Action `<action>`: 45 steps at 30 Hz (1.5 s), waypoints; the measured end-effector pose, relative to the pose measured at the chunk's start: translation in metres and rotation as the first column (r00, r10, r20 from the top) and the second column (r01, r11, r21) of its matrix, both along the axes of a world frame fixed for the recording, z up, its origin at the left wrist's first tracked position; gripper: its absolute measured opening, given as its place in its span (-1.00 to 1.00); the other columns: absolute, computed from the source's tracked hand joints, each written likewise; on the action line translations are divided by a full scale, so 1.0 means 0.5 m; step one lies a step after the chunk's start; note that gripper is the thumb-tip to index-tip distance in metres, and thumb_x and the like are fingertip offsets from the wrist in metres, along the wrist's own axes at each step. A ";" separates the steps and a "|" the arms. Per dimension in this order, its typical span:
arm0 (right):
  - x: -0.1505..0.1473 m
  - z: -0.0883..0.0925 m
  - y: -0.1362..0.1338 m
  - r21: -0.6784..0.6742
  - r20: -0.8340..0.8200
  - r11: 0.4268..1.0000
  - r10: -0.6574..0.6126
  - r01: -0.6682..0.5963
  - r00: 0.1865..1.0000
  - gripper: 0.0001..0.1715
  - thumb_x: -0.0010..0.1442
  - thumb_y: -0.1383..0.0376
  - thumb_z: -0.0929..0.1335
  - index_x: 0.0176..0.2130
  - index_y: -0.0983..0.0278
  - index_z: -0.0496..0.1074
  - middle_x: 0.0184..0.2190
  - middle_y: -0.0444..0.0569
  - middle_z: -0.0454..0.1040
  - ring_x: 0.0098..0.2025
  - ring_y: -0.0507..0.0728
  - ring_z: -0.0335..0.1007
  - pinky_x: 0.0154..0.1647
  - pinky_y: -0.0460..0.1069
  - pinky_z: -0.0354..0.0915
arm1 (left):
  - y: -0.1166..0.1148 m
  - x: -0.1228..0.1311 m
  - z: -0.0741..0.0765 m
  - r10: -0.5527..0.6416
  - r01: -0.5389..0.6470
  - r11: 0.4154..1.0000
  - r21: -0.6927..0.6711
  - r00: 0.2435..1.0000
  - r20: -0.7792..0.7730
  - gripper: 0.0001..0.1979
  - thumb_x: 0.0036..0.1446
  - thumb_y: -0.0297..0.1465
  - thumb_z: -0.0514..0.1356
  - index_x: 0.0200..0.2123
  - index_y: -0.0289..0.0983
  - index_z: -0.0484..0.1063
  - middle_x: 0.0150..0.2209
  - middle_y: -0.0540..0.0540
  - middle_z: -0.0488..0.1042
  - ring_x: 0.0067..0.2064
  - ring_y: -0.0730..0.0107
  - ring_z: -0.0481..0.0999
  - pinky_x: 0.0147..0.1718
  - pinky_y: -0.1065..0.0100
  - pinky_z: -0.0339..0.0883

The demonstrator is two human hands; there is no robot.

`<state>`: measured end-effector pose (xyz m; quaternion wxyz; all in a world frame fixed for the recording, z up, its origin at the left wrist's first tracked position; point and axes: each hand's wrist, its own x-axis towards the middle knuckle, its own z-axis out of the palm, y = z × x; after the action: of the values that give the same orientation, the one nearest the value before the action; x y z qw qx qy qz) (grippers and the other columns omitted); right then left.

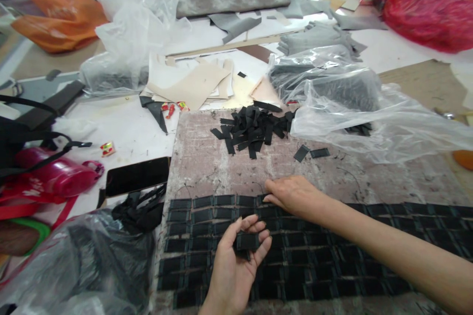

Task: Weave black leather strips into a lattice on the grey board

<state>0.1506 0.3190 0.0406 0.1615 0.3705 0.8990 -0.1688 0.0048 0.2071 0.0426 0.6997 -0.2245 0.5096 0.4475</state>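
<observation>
Small black fabric pieces [291,256] lie in close rows across a worn, stained board [207,172]. My left hand [236,261], palm up over these rows, has its fingers curled around a few black fabric pieces [248,241]. Beyond it, my right hand [284,192] reaches in from the right with its fingertips pinched down on a black fabric piece in the farthest row. That piece is mostly hidden under the fingers. A loose heap of black fabric strips [254,125] sits farther back, with two separate pieces [312,152] to its right.
Clear plastic bags with dark material flank the board, one at right [343,103], another at left front [92,256]. A phone [136,176] and pink bottle [59,170] lie left. Behind are beige scraps [195,81], an orange bag [62,19] and a red bag [432,5].
</observation>
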 end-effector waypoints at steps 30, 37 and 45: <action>-0.008 -0.013 -0.081 0.039 -0.477 0.989 -0.106 0.141 0.872 -0.83 0.28 0.35 0.21 -0.29 0.32 0.36 -0.40 -0.03 0.35 -0.34 0.08 0.26 -0.33 -0.06 0.18 | -0.025 -0.023 0.028 0.070 -0.071 0.997 0.023 0.997 0.032 -0.79 0.12 -0.44 0.10 -0.28 -0.47 0.47 -0.35 -0.26 0.53 -0.32 0.24 0.54 -0.24 0.24 0.45; -0.018 0.065 -0.127 -0.086 -0.593 0.996 -0.066 0.019 0.802 -0.84 0.23 0.29 0.27 -0.19 0.31 0.37 -0.32 0.02 0.36 -0.24 0.13 0.23 -0.23 0.00 0.22 | 0.001 -0.011 0.034 0.086 -0.108 0.983 0.147 0.985 0.150 -0.74 0.17 -0.45 0.05 -0.15 -0.42 0.46 -0.23 -0.21 0.53 -0.26 0.29 0.52 -0.38 0.37 0.44; 0.003 0.040 -0.133 0.102 -0.466 0.994 0.089 -0.046 0.880 -0.81 0.23 0.36 0.26 -0.14 0.35 0.36 -0.32 0.04 0.36 -0.28 0.14 0.20 -0.30 0.02 0.19 | 0.000 0.021 0.031 0.044 -0.072 0.983 0.167 0.985 0.168 -0.78 0.12 -0.49 0.12 -0.19 -0.41 0.49 -0.20 -0.20 0.53 -0.25 0.35 0.50 -0.33 0.40 0.41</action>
<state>0.1519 0.2526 0.0608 -0.0715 0.2937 0.9302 -0.2081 0.0154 0.2072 0.0579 0.7427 -0.2141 0.4029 0.4902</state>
